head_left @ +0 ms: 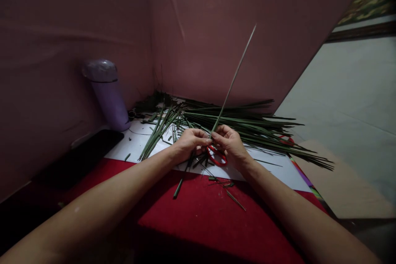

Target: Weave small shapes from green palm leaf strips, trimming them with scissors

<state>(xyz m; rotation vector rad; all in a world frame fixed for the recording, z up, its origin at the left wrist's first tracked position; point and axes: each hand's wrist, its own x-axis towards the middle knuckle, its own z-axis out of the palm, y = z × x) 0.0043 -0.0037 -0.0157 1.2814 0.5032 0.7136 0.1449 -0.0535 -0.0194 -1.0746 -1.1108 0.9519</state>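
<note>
My left hand (189, 143) and my right hand (230, 144) meet over a white sheet (278, 169), both with fingers pinched on the base of one long thin green leaf strip (235, 76) that rises up and to the right. Red-handled scissors (216, 156) show just under my right hand, their loop hanging from its fingers. A pile of long green leaves (247, 126) lies flat behind the hands, fanning out to the right.
A lilac flask (108, 93) stands at the back left by the pinkish wall. A black flat object (77, 159) lies left of the sheet. Cut green scraps (230, 194) are scattered on the red cloth (201, 218). Pale floor lies to the right.
</note>
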